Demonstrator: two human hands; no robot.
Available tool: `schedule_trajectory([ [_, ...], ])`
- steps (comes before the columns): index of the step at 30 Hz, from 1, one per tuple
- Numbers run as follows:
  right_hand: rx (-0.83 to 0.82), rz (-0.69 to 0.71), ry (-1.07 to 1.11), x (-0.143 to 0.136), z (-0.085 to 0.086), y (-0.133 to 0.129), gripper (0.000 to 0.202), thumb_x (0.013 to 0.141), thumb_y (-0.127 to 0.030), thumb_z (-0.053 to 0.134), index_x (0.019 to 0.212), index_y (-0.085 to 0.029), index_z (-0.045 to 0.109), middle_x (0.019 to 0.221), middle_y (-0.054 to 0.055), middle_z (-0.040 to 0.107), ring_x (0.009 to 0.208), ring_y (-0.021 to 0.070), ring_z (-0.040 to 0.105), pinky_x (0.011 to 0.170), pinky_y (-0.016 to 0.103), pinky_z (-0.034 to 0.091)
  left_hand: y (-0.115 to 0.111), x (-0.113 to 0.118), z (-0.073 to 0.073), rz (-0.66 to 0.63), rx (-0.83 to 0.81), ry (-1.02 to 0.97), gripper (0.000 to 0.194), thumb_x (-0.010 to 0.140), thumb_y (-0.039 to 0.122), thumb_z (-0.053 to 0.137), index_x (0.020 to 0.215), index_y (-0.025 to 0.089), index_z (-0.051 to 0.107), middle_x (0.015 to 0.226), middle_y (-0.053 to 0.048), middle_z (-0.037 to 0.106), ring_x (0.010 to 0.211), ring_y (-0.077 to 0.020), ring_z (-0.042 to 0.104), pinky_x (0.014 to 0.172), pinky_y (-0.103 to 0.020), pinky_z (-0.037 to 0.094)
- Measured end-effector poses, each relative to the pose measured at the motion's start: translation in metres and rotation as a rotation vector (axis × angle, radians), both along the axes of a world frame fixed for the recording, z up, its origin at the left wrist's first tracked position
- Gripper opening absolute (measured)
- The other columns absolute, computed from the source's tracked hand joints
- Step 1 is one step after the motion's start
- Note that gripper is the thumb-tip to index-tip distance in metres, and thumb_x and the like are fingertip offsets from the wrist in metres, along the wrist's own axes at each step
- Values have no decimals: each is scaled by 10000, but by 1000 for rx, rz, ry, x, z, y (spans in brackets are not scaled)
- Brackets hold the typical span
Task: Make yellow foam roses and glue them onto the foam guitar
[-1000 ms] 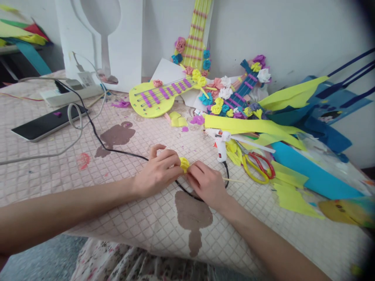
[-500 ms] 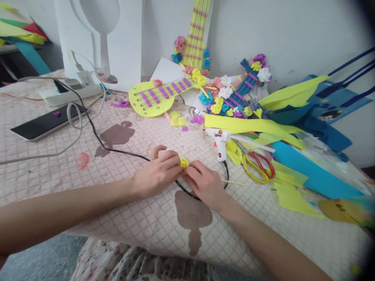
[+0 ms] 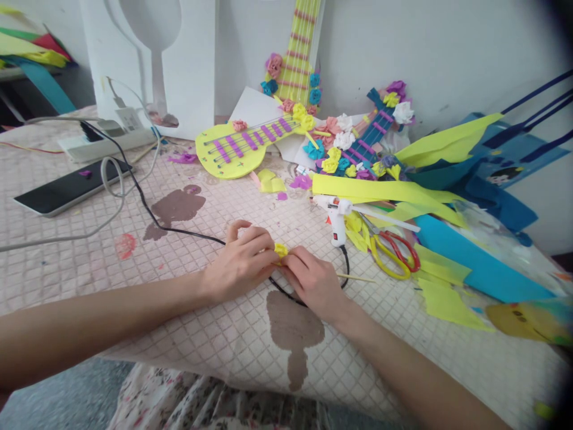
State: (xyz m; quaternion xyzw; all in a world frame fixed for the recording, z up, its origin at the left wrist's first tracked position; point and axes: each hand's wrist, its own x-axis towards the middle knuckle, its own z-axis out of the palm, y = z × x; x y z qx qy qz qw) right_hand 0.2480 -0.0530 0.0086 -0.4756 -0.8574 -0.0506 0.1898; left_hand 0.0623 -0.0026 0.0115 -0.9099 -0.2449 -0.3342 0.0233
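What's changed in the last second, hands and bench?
The right hand has edged slightly left, its fingertips now closer to the left hand at the small yellow piece. Nothing visibly let go or newly taken: both hands stay on that piece. The glue gun, scissors and yellow guitar-shaped craft lie as before; the view itself shifted a touch.

This looks like a craft workspace. Scissors and blue paper lie right of the glue gun, a yellow toy guitar behind and left of it.
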Motion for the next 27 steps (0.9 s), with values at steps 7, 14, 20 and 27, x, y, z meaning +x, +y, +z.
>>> schedule_trajectory([
  [7, 17, 6, -8, 2, -2, 0, 227, 941, -214, 396, 842, -159, 592, 829, 34, 587, 666, 111, 534, 553, 231, 382, 0, 0, 0, -7, -17, -4, 75, 852, 219, 562, 795, 203, 607, 804, -5, 601, 894, -180, 524, 896, -436, 296],
  [14, 26, 3, 45, 1, -3, 1, 240, 949, -255, 395, 826, -162, 579, 788, 28, 579, 652, 109, 532, 539, 234, 375, 1, -1, -1, 4, 0, 42, 144, 879, 217, 531, 752, 179, 587, 803, -11, 596, 890, -179, 529, 909, -456, 285],
  [20, 9, 7, 88, 0, -4, 0, 188, 935, -251, 425, 868, -155, 572, 864, 42, 595, 735, 118, 560, 579, 229, 403, 0, -2, -1, -4, 32, 93, 208, 916, 197, 460, 752, 170, 585, 786, -12, 600, 903, -176, 525, 923, -460, 277],
  [27, 15, -18, 36, 0, -2, 0, 213, 926, -209, 421, 805, -146, 585, 794, 38, 592, 668, 119, 550, 545, 240, 395, -1, -2, 1, 29, 64, 53, 155, 903, 228, 501, 796, 197, 609, 794, -5, 612, 917, -181, 530, 921, -455, 282],
])
